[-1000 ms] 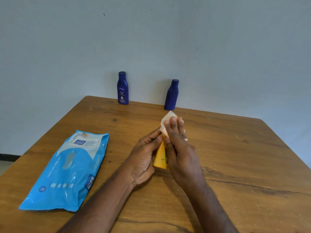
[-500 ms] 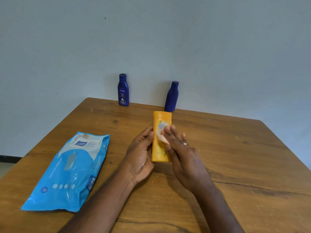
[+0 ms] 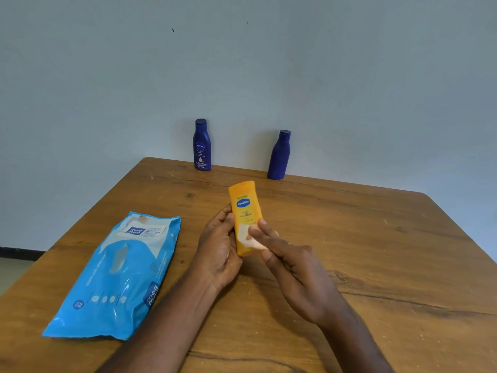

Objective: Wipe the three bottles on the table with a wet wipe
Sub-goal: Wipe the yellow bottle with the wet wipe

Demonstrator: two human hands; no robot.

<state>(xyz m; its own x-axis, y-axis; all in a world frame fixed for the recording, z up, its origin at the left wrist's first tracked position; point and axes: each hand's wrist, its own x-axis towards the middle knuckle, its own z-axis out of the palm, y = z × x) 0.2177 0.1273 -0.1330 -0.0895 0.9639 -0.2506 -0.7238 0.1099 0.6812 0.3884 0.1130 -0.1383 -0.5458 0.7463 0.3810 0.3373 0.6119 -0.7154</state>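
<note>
In the head view, the yellow bottle was held between the two hands above the near-middle of the table, its long axis running from the near end, down among the fingers, to the far end, which tipped up and away toward the wall. The left hand gripped it from the left side, thumb and fingers curled round its lower half. The right hand came in from the right with its fingers fairly straight, pressing the folded wet wipe flat against the bottle's lower face. Both hands touched the bottle, so neither was nearer; the label above the wipe stood bare. Judging from this, the coming stroke would run along the long axis, away from the person.

The two blue bottles stood upright at the far edge, one far left, one far right, well apart from both hands. The wipe pack lay flat to the left.
</note>
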